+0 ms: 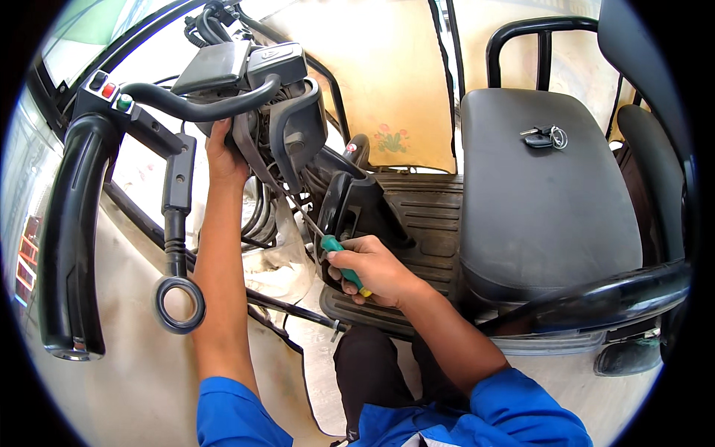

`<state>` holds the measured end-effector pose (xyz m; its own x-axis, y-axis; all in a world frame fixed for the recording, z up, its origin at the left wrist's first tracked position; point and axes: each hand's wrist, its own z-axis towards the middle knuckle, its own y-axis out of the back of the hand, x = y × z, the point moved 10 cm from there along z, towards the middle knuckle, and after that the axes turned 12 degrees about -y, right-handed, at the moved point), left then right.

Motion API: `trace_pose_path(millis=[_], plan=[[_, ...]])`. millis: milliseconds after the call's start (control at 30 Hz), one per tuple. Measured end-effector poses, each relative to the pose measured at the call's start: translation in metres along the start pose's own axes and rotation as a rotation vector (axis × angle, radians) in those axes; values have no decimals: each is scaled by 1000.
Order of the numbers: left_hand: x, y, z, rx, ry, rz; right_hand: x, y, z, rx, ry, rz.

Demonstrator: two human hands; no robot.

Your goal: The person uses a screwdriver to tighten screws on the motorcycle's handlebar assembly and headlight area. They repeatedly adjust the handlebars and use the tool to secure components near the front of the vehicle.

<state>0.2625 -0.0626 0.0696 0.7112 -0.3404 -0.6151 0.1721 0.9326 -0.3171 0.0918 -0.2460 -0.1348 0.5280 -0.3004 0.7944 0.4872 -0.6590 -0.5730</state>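
Observation:
My right hand (376,270) is closed round the green handle of a screwdriver (342,261) with a yellow end. Its thin shaft slants up and left, the tip at the lower edge of a dark plastic column cover (242,141); exactly where the tip sits is hard to make out. Against that cover's left side, my left hand (226,156) grips with the thumb up and most fingers hidden behind it. The cover stands apart from the grey front shroud (298,134), and wires show in the gap between them.
A black handlebar (197,108) with a long grip (74,238) and coloured buttons rises at the left. Keys (544,138) lie on the grey seat (547,201) at the right. Below the column is a ribbed footboard (424,205). A curved black rail (588,298) runs beside the seat.

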Motion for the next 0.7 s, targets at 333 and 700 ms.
trace_pose_path(millis=[333,700], plan=[[-3,-11,-5,59,23,22,13,19,40,-59,57,-197],[0,-4,-5,31,23,39,9,7,77,-116,271,-232]])
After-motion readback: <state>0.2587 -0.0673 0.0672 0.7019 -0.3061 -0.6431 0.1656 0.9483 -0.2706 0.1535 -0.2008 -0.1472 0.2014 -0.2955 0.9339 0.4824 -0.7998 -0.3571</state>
